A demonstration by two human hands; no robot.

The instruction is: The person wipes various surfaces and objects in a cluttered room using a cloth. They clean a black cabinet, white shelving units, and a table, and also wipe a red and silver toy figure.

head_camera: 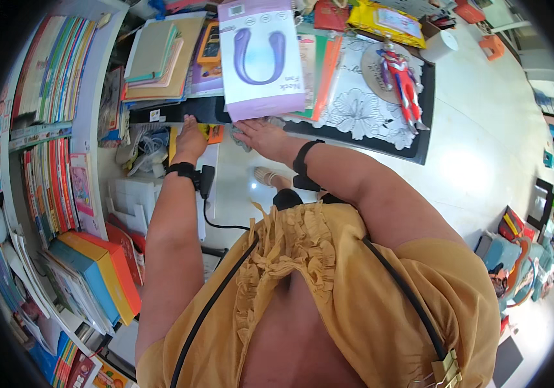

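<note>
My left hand (pixel 191 140) touches the front edge of a black table (pixel 204 110), its fingertips on the dark top. My right hand (pixel 262 138) lies over a grey patterned cloth (pixel 242 140) at the same edge, fingers stretched out; its underside is hidden. Just beyond the fingers lies a white and purple neck fan box (pixel 262 58), reaching over the edge. Left of the box are stacked notebooks (pixel 151 53) and a yellow-orange item (pixel 210 44). To its right are green and orange folders (pixel 325 72) and a red and silver toy figure (pixel 401 82) on a round plaque.
A white bookshelf (pixel 85 97) full of books stands at the left. Bagged cables (pixel 150 150) lie below the tabletop. A white roll (pixel 441 46) and a yellow packet (pixel 387 23) are at the back right. Another person is at the far right.
</note>
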